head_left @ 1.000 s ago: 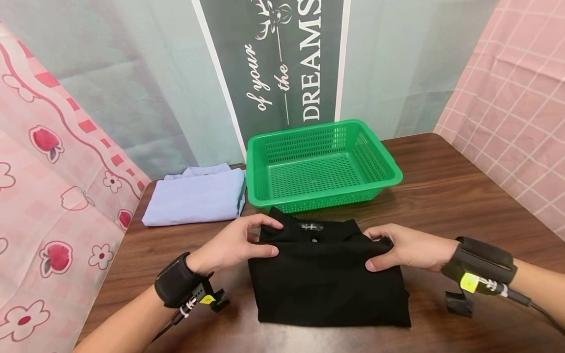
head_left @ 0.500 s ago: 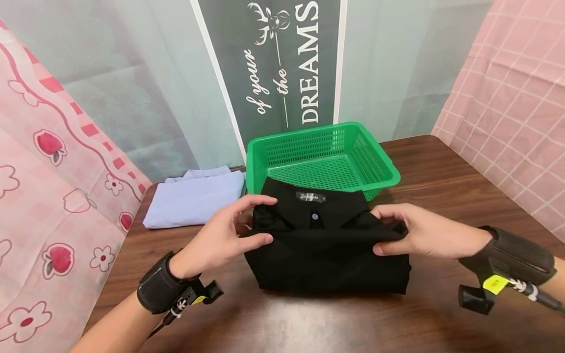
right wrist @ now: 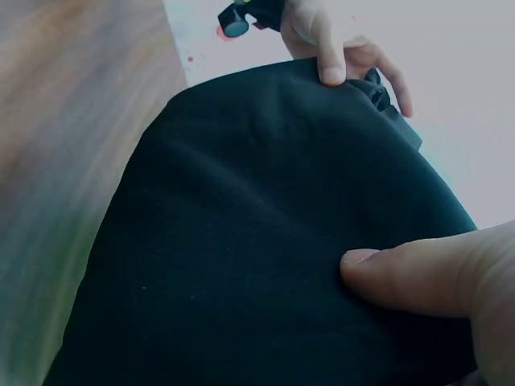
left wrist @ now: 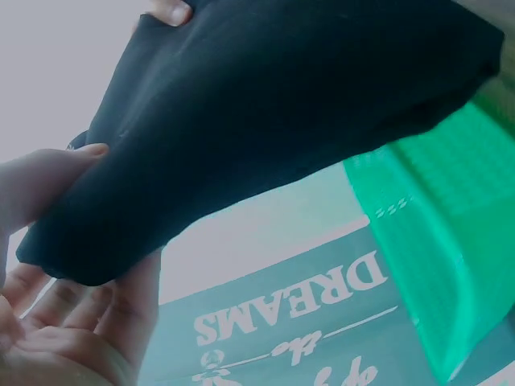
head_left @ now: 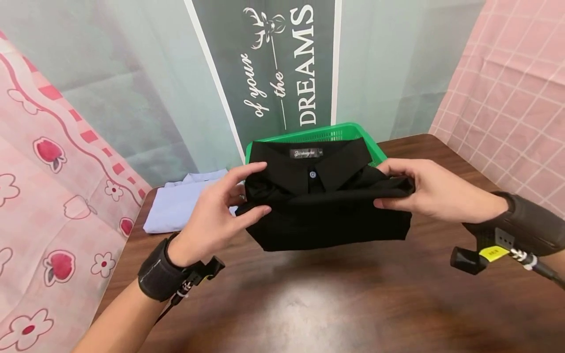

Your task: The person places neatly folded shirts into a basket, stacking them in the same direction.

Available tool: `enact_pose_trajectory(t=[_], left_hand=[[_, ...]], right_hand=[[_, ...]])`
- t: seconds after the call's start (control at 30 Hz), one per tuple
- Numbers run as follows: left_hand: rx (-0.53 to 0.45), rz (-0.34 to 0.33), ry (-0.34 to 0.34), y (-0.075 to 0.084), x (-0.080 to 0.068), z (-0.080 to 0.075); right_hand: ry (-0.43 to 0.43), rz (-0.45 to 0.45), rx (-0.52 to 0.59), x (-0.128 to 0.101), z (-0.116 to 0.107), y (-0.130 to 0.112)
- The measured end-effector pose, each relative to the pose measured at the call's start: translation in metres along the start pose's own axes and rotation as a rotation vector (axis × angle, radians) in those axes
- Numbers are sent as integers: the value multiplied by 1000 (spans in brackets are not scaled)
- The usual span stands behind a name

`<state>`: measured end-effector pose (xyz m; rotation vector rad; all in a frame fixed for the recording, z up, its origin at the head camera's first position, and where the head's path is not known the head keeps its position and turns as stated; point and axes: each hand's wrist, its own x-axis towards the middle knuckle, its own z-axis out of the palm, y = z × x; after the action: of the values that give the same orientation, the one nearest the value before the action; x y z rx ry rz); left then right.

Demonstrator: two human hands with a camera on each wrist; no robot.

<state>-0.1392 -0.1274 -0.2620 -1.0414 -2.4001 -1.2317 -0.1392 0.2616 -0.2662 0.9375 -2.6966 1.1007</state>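
Note:
A folded black collared shirt (head_left: pixel 326 220) hangs above the table, its collar and neck label toward the back and a button at the front. My left hand (head_left: pixel 216 215) grips its left side, thumb in front and fingers behind. On the opposite side my right hand (head_left: pixel 434 191) holds the shirt the same way. The green basket (head_left: pixel 353 131) stands behind, and the shirt covers most of it in the head view. In the left wrist view the basket (left wrist: pixel 451 241) shows beyond the cloth. The right wrist view has the right thumb (right wrist: pixel 410 273) pressed flat on the black fabric.
A folded light blue garment (head_left: pixel 172 208) lies at the back left of the brown wooden table (head_left: pixel 309 304). Curtains hang close behind, with a pink fruit-print cloth (head_left: pixel 57 220) at left and a pink checked one (head_left: pixel 521 108) at right.
Both hands have lifted the black shirt off the table and moved it up and away, so it now overlaps the green basket in the head view. The blue garment has stayed put.

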Motion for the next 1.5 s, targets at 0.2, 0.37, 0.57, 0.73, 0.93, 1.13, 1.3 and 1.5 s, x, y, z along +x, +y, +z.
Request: enact_pose_trajectory(t=[0.2,0.37,0.57,0.73,0.93,1.13,1.3,1.5], left_hand=[[95,116,86,-6,25,-6],[185,229,144,-16,51,-9],[222,285,188,-28,77,-9],[244,290,201,-42,89,-8],[291,220,105,-65,88,1],[327,177,-41,-83,83,14],[339,167,-99,-91,78,23],[317,170,-133,-95,74,30]], right_hand=[[117,-65,-149,16,-16,-2],[207,-27,-248,33,-25,0],[272,96,-312,58,-32,6],[279,129,-342,77,-28,17],[186,93,-369,84,-11,36],[50,131,-356,81,4,53],[-1,172,-357,75,13,63],[-23,178,-369,68,17,69]])
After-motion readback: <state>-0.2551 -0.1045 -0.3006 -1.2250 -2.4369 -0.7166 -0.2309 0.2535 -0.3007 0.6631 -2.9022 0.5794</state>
